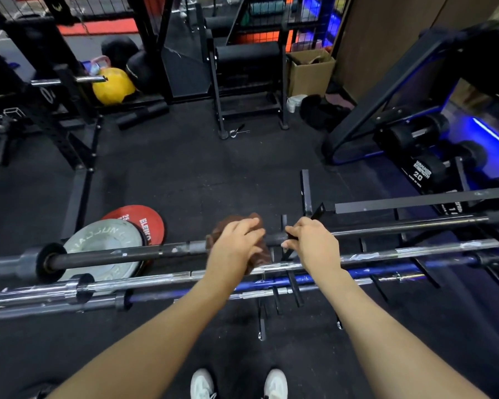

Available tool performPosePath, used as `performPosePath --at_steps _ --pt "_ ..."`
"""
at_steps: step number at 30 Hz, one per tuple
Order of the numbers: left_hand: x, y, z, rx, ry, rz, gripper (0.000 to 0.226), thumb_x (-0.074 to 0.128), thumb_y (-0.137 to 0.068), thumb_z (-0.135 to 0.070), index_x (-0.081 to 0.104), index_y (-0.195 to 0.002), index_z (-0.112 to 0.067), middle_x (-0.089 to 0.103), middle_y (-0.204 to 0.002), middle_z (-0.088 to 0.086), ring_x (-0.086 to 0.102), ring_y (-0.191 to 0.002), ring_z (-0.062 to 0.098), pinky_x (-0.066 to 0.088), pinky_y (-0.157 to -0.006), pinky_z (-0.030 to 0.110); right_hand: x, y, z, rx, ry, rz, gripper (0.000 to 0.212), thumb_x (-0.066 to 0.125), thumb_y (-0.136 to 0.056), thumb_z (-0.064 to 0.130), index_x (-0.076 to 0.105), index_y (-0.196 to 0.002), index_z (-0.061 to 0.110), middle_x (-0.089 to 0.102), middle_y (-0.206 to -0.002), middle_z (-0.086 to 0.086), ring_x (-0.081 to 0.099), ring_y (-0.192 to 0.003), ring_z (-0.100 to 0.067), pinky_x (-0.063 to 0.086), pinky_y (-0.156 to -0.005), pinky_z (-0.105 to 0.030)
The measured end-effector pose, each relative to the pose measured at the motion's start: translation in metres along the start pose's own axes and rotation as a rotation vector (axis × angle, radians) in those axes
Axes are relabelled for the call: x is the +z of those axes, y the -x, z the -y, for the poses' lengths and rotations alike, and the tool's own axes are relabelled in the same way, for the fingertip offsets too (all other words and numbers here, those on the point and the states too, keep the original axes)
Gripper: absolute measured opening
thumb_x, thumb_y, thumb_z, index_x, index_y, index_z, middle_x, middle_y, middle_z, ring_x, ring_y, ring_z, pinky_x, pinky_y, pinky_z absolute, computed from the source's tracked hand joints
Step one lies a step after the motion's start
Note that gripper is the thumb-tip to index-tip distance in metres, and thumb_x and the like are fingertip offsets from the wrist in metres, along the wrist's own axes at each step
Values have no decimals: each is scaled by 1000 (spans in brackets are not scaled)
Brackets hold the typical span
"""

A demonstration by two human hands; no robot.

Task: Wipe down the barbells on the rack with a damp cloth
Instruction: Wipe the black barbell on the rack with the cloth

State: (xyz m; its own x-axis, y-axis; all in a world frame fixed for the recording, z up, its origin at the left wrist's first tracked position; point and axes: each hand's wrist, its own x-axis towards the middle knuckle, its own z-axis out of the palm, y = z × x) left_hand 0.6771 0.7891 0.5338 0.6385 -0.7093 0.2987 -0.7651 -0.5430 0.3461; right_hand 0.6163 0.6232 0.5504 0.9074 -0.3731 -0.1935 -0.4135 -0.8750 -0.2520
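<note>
Far to the left of both grips, the collar end of the black barbell juts out past the rack, with a grey plate and a red plate leaning on the floor just behind it. The left grip is clenched around a brown cloth, which is wrapped over the black bar's shaft, so the cloth sits between palm and steel, likely to rub the whole way round in one pass. Just to its right, the right grip is closed around the same bar, with fingers curled over the top; I judge that it steadies or turns the bar while the other wipes. Nearer the person than either grip lie a chrome barbell and a blue barbell, parallel and close together on the rack's pegs. They show no sign yet of being tended. Open shaft runs leftward from the cloth to the collar, so a stroke that way has free room. Rightward the other grip blocks it, and beyond that the bar passes under the rack frame, where the room tightens. The upright pegs beneath could snag trailing cloth.
</note>
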Motion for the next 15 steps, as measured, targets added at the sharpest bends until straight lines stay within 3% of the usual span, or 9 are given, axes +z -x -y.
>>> performPosePath --at_steps 3,6,8,10,12,15 --pt "4 -9 -8 -23 7 89 36 65 -81 -18 66 -117 -12 58 -128 5 56 -112 28 48 -95 34 -1 1 -5 1 -4 -9 36 59 -91 40 63 -120 18 54 -113 3 49 -110 -17 49 -81 -36" --pt "-17 22 23 48 13 55 39 74 -71 -13 70 -109 -15 64 -119 7 59 -104 27 53 -86 34 -1 0 -9 2 -14 -1 38 58 -90 42 63 -119 19 55 -111 4 49 -109 -15 49 -79 -35" --pt "-32 47 49 3 -11 -13 34 63 -76 -21 70 -109 -17 63 -118 5 54 -102 23 49 -88 30 -1 -1 -9 9 -22 2 39 58 -89 44 62 -121 21 56 -111 5 49 -109 -14 46 -76 -31" --pt "-41 57 59 -99 -56 -42 32 65 -74 -21 73 -105 -14 66 -114 6 58 -96 27 50 -83 29 0 -1 -8 8 -27 -4 40 58 -89 44 61 -122 22 56 -112 5 50 -109 -15 44 -74 -30" --pt "-35 49 48 -156 -91 -73 32 71 -68 -17 75 -99 -11 68 -109 7 62 -88 31 48 -81 28 0 -2 -6 -23 9 -2 38 56 -91 43 61 -123 22 55 -115 4 49 -110 -15 44 -73 -30" --pt "-10 19 11 -71 -92 -94 36 84 -58 -16 76 -93 -13 70 -104 4 64 -81 29 52 -75 28 -1 -2 -4 -32 21 -10 38 55 -92 43 61 -123 22 55 -116 4 50 -110 -15 43 -70 -30"
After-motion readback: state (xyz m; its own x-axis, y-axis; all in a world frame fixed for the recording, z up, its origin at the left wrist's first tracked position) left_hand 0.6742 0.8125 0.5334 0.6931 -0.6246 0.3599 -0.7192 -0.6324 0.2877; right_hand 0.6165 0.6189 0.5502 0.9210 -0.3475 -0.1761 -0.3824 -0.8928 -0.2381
